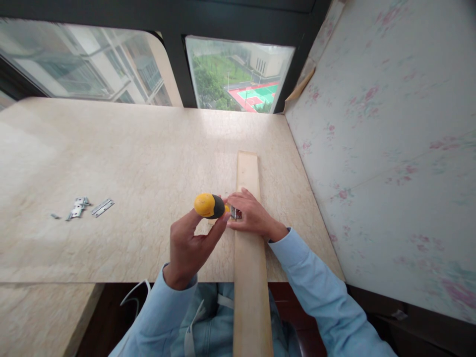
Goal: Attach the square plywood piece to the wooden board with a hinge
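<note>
A long pale wooden plank (248,258) lies on the marble-patterned table (130,163) and sticks out over its near edge toward me. My left hand (191,245) is closed round the yellow and black handle of a screwdriver (209,206), which points right at the plank. My right hand (251,214) rests on the plank with its fingers pressed on a small metal hinge (235,213) at the plank's left edge. The screwdriver's tip is hidden behind my fingers.
Several loose metal hinges (84,207) and small parts lie on the table at the left. A flowered wall (390,148) stands close on the right. Windows (238,74) run along the table's far edge. A second tabletop (37,317) sits at the lower left.
</note>
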